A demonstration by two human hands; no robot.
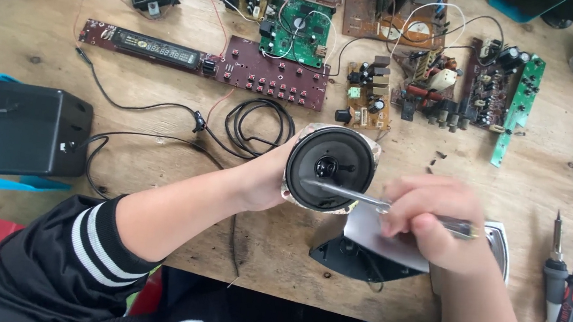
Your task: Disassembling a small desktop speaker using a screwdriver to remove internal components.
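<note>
My left hand (pixel 267 177) grips a round black speaker driver (pixel 331 169) from its left side, cone facing up at me. In my right hand (pixel 431 220) is a screwdriver (pixel 353 195); its metal shaft reaches left across the cone and the tip rests near the cone's lower left part. Under my right hand lies a grey and black speaker housing (pixel 362 249) on the wooden table (pixel 146 168).
Several circuit boards lie along the far side: a long dark red board with buttons (pixel 239 65), a green board (pixel 299 26), others (pixel 476 85). A black box on a blue base (pixel 30 131) sits left, trailing black cables (pixel 255 119). Hand tools and a soldering iron (pixel 556 267) lie at right.
</note>
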